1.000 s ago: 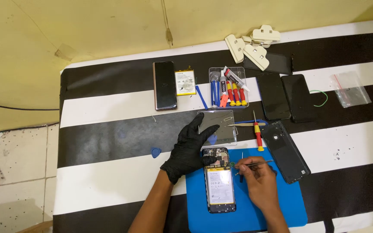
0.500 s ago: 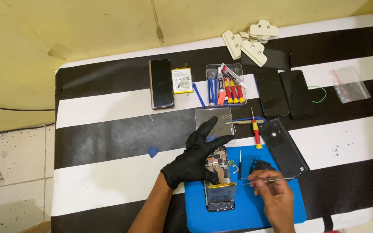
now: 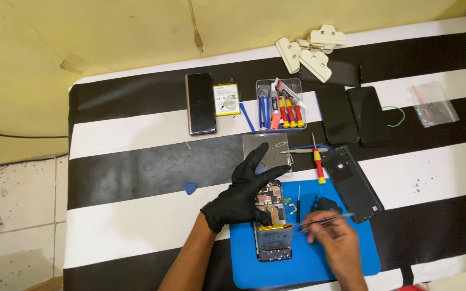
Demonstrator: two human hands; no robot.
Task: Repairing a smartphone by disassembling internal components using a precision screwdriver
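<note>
An opened phone (image 3: pixel 272 226), back cover removed and board and battery exposed, is found lying lengthwise on a blue work mat (image 3: pixel 319 264) near the front edge of the bench (image 3: pixel 136 134), right of its middle. The left hand (image 3: pixel 244 194), in a black glove, is laid over the phone's upper left side, fingers spread and not closed on anything, pressing the frame down. The right hand (image 3: pixel 335 242), bare, is closed on a pair of tweezers (image 3: pixel 324 220); which way the tips point cannot be told. The phone is judged light, rigid in its frame but fragile inside: thin flex cables, small connectors and a soft battery are exposed. It is best held by the long side edges of the frame, never by the board or battery. Small loose parts, a black bracket (image 3: pixel 326 205) and a thin screwdriver (image 3: pixel 298 203), are noted on the mat just beside the phone; a red-and-yellow screwdriver (image 3: pixel 317 161) and a dark back cover (image 3: pixel 351 180) lie farther toward the right.
</note>
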